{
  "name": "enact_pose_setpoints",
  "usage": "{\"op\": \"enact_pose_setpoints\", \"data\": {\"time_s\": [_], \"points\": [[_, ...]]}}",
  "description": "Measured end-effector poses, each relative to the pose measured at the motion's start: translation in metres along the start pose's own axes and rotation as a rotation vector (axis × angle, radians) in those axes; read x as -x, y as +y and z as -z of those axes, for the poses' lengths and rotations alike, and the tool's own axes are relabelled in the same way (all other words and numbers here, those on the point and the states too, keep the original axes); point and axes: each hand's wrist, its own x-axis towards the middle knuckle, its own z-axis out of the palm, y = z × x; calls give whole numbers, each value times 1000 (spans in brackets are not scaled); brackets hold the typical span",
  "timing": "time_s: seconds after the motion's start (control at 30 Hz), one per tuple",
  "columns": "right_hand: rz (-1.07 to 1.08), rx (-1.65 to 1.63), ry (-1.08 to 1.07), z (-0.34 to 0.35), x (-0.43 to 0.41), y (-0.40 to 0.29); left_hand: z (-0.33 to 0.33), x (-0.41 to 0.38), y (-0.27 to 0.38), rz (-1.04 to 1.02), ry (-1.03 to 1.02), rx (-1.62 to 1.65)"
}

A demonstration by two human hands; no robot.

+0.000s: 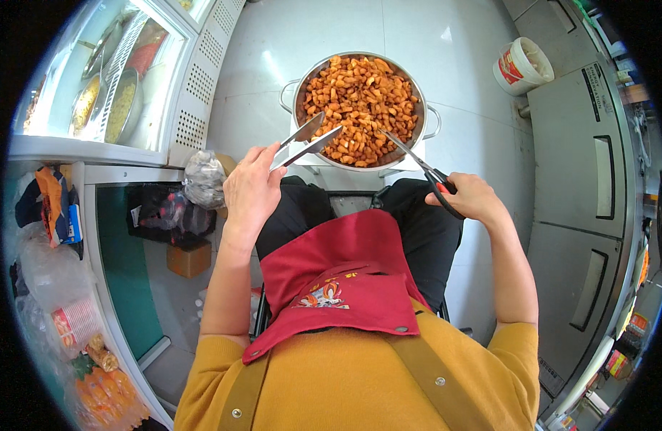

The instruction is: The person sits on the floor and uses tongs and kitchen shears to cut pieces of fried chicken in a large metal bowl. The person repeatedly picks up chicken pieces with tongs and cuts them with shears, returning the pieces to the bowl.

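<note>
A wide two-handled metal pot [300, 102] stands before my knees, heaped with small reddish-brown pieces of food [363, 97]. My left hand [253, 188] grips metal tongs [312, 143], whose two arms are spread apart over the pot's near left side, with no piece visible between them. In my right hand [466, 196] are scissors [417, 159] with black and red handles. Their blades look nearly closed, and the tips reach the food at the near right of the heap. Whether the tips touch a piece, I cannot tell.
The pot rests on a white stool [414, 162] on the tiled floor. A glass-fronted display fridge [180, 124] stands at left above a shelf holding bags. Steel refrigerator doors [573, 161] line the right side. A white bucket [525, 67] sits at the far right.
</note>
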Motion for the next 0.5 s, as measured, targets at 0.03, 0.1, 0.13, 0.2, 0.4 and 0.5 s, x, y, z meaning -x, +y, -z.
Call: {"op": "enact_pose_setpoints", "data": {"time_s": [0.03,0.1,0.13,0.2,0.4,0.5], "points": [[1,25,25,-1,1,2,0,0,1,-4,1,6],[6,78,74,-2,3,2,2,1,3,-8,4,19],[7,111,103,-1,2,0,1,1,4,-17,11,15],[12,177,163,2,2,-10,1,1,5,-34,25,4],[123,303,376,-3,-21,-26,3,3,4,-49,22,-11],[161,388,412,-3,-32,-33,4,4,5,-53,21,7]]}}
